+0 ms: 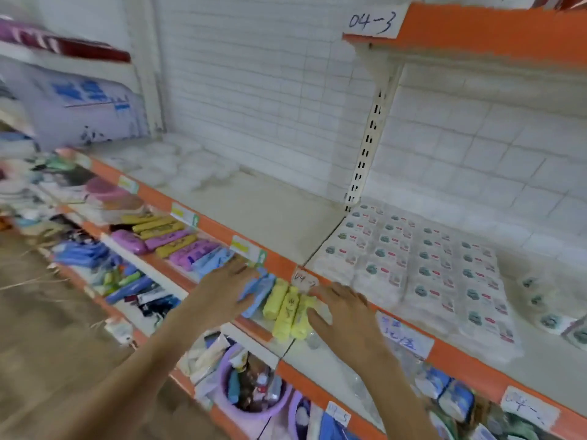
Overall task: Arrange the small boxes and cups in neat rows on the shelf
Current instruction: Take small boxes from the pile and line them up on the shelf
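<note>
- The lower shelf [178,282] carries a run of long wrapped packs: yellow and purple packs [165,238] at the left, then blue packs [259,289], then three pale yellow packs [287,308] lying side by side. Motion blur hides what they contain.
- The left hand [228,289] lies flat on the blue packs, fingers straight and spread, pressing rather than gripping. My advice: keep that palm down as a stop, so the blue packs cannot slide while their neighbours are squared up.
- The pale yellow packs sit between the two hands, front ends near the orange shelf edge. They look slightly fanned; I would nudge them until their long sides touch and their ends line up.
- The right hand [341,308] rests against the rightmost yellow pack, fingers extended and holding nothing. A sideways push with flat fingers should close the gaps.
- On the shelf above, white labelled boxes [422,265] already stand in tidy rows, well clear of both hands; match that spacing.
</note>
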`<state>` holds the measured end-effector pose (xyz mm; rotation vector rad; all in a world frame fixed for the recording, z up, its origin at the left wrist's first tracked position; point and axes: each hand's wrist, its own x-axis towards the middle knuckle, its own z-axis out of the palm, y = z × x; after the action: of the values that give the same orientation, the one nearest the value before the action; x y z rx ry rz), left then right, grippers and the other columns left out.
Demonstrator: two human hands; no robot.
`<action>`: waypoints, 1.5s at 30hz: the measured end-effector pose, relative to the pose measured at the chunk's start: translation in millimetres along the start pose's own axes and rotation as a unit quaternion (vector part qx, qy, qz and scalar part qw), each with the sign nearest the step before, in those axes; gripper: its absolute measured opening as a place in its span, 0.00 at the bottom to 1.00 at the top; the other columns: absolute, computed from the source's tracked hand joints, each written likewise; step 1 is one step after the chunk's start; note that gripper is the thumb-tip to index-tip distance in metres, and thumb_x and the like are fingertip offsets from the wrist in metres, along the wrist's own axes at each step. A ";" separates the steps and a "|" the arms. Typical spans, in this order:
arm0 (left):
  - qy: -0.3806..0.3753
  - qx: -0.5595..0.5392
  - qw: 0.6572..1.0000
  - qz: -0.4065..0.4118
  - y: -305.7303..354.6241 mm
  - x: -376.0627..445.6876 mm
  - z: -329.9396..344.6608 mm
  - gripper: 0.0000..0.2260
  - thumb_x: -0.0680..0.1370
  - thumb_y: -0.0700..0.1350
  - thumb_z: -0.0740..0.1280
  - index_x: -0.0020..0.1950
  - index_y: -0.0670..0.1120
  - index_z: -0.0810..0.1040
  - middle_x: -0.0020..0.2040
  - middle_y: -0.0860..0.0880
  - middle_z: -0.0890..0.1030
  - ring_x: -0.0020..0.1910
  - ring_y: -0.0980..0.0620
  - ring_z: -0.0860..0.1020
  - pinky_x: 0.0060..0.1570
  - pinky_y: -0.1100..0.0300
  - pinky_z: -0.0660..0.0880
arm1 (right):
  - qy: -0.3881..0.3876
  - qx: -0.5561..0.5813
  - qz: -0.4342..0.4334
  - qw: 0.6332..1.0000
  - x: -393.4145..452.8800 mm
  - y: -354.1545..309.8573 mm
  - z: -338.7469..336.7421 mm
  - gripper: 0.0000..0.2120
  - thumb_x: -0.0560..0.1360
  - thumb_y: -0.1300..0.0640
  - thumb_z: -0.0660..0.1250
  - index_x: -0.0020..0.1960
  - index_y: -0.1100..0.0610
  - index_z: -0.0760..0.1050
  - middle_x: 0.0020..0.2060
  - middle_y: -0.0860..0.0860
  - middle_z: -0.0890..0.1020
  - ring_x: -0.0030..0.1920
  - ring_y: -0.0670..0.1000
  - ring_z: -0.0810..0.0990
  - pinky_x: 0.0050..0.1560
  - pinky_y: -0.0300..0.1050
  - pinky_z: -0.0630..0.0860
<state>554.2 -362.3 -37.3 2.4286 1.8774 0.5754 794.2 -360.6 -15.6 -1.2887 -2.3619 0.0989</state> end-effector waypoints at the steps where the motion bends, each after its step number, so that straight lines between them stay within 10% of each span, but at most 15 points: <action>1: -0.004 0.007 1.000 -0.024 -5.3 -19.5 -0.6 0.25 0.73 0.58 0.52 0.62 0.46 0.73 0.55 0.47 0.76 0.53 0.45 0.77 0.45 0.58 0.70 | -0.022 0.013 -0.018 1.000 -1.7 -7.6 11.7 0.15 0.70 0.46 0.56 0.48 0.49 0.78 0.43 0.45 0.81 0.41 0.49 0.81 0.40 0.44 0.76; 7: -0.012 0.010 0.974 -0.224 -28.5 -132.6 -3.4 0.17 0.76 0.50 0.63 0.65 0.52 0.72 0.61 0.52 0.75 0.57 0.52 0.75 0.52 0.60 0.70 | -0.130 0.110 -0.092 0.981 -4.0 -61.0 75.3 0.16 0.74 0.47 0.58 0.58 0.50 0.75 0.52 0.46 0.77 0.54 0.49 0.76 0.53 0.43 0.70; 16: 0.047 -0.012 0.939 -0.340 -98.0 -211.0 -14.3 0.12 0.75 0.45 0.65 0.58 0.49 0.76 0.53 0.51 0.78 0.52 0.50 0.77 0.47 0.57 0.73 | -0.198 0.189 -0.167 0.947 36.1 -139.0 127.0 0.15 0.76 0.52 0.63 0.62 0.49 0.72 0.54 0.44 0.76 0.50 0.41 0.73 0.48 0.32 0.69; 32: 0.040 -0.024 0.956 -0.289 -340.4 -176.9 -90.2 0.11 0.76 0.48 0.65 0.59 0.52 0.75 0.53 0.56 0.77 0.51 0.58 0.75 0.47 0.66 0.71 | -0.171 0.170 -0.147 0.959 211.7 -274.5 210.6 0.15 0.76 0.51 0.63 0.63 0.48 0.70 0.55 0.42 0.76 0.55 0.42 0.73 0.56 0.37 0.70; 36: 0.042 -0.037 0.967 -0.248 -385.7 -131.9 -96.6 0.13 0.76 0.49 0.64 0.60 0.52 0.75 0.56 0.57 0.76 0.52 0.59 0.76 0.47 0.70 0.70 | -0.145 0.175 -0.129 0.965 266.6 -276.9 218.1 0.14 0.76 0.51 0.63 0.62 0.46 0.71 0.52 0.37 0.73 0.52 0.36 0.70 0.51 0.25 0.65; 45: 0.067 -0.060 0.987 -0.133 -498.3 23.4 -134.4 0.12 0.77 0.48 0.64 0.60 0.53 0.74 0.55 0.59 0.74 0.52 0.60 0.74 0.50 0.65 0.72 | -0.030 0.192 -0.100 0.976 433.3 -253.9 233.1 0.11 0.72 0.48 0.63 0.54 0.42 0.74 0.48 0.36 0.76 0.49 0.41 0.75 0.52 0.40 0.73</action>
<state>55.0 -230.1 -23.1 2.0669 2.1018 0.8238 297.4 -116.4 -6.1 -0.8729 -2.3569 0.5100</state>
